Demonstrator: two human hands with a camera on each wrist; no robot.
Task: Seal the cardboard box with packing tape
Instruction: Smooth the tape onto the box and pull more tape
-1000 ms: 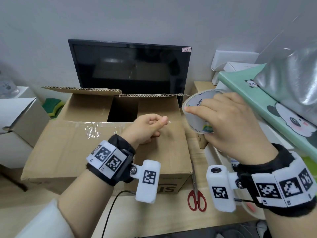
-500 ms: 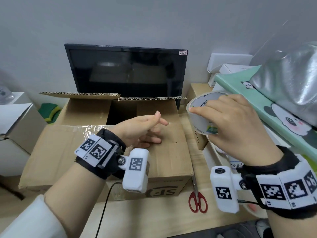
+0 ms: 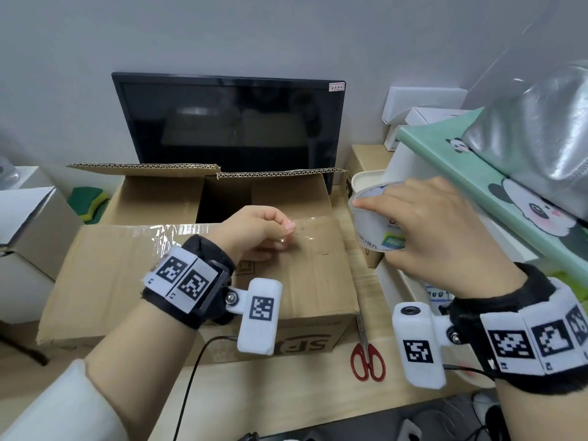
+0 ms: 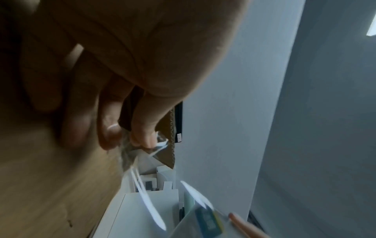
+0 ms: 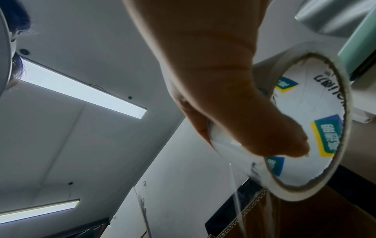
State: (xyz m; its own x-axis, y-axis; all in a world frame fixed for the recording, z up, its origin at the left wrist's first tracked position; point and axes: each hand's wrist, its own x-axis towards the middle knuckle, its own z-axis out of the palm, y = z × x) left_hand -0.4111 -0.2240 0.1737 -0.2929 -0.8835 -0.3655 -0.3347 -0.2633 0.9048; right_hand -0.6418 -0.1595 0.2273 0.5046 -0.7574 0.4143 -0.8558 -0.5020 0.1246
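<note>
A brown cardboard box (image 3: 159, 275) lies on the desk with its near flap folded down and its far flaps (image 3: 203, 168) standing open. My right hand (image 3: 423, 240) grips a roll of clear packing tape (image 3: 375, 224) just off the box's right edge; its thumb sits inside the core (image 5: 317, 128). My left hand (image 3: 264, 227) hovers over the near flap and pinches the free end of the tape (image 4: 142, 146) between thumb and fingertips. A clear strip of tape (image 5: 236, 201) runs between the roll and that hand. Crinkled tape (image 3: 165, 233) sticks along the flap's far edge.
Red-handled scissors (image 3: 367, 358) lie on the desk right of the box. A black monitor (image 3: 229, 122) stands behind it. White boxes (image 3: 25, 230) sit at the left; a panda-print green box (image 3: 496, 192) and a silver bag (image 3: 541, 128) crowd the right.
My left hand has curled from a looser pose into a pinch on the tape end and moved left, while the right hand lowered the roll beside the box. A length of tape is drawn out.
</note>
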